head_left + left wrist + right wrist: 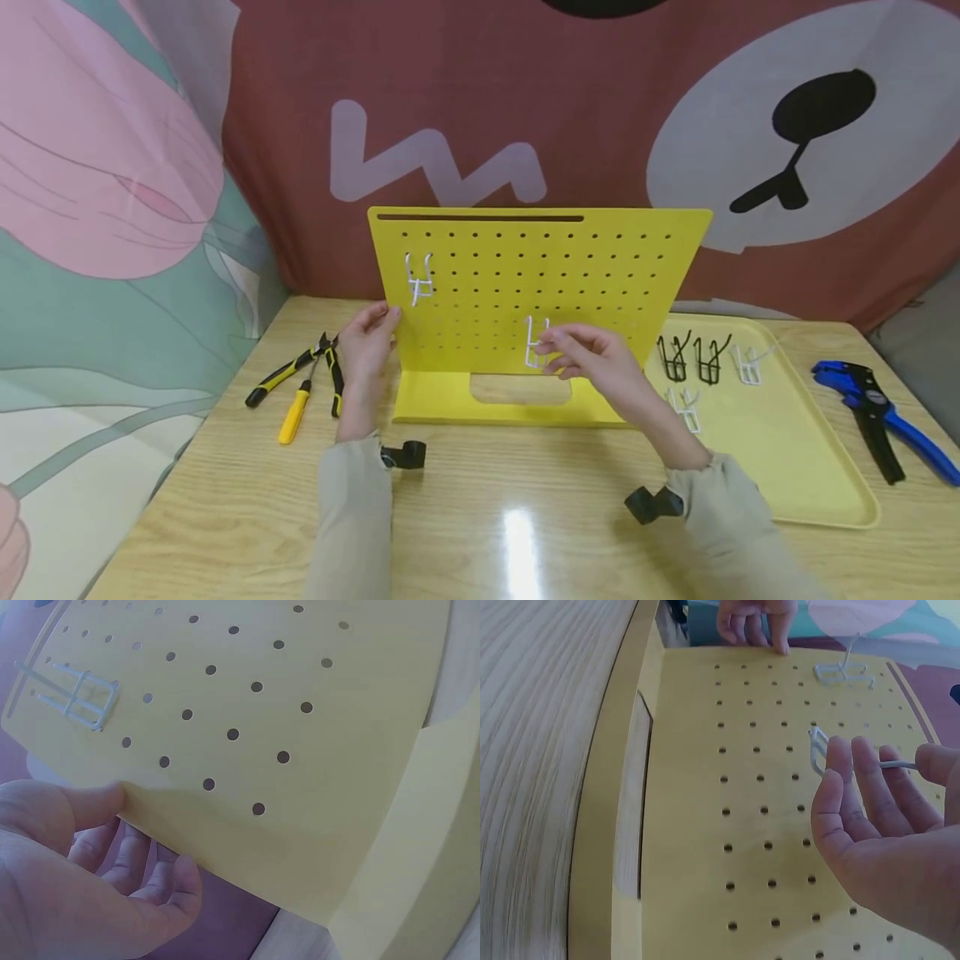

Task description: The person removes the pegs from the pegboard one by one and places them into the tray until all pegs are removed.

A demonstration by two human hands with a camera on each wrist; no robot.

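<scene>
A yellow pegboard point(678, 227) stands upright on the wooden table. My left hand point(365, 342) grips its left edge; in the left wrist view the thumb lies on the front face, with the other fingers behind the edge. A white wire hook point(532, 348) is pinched in my right hand point(600, 362), close to the lower middle of the board. Whether its prongs sit in holes cannot be made out. Another white wire hook point(91, 700) hangs at the board's upper left, near my left hand.
Right of the board, a yellow tray point(795, 454) bears two black hooks point(708, 367) and two white hooks point(747, 368). Farther right lies a blue-and-black hand tool point(873, 400). On the left are yellow-and-black pliers point(288, 375) and a screwdriver with a yellow handle point(294, 417). A printed cloth hangs behind.
</scene>
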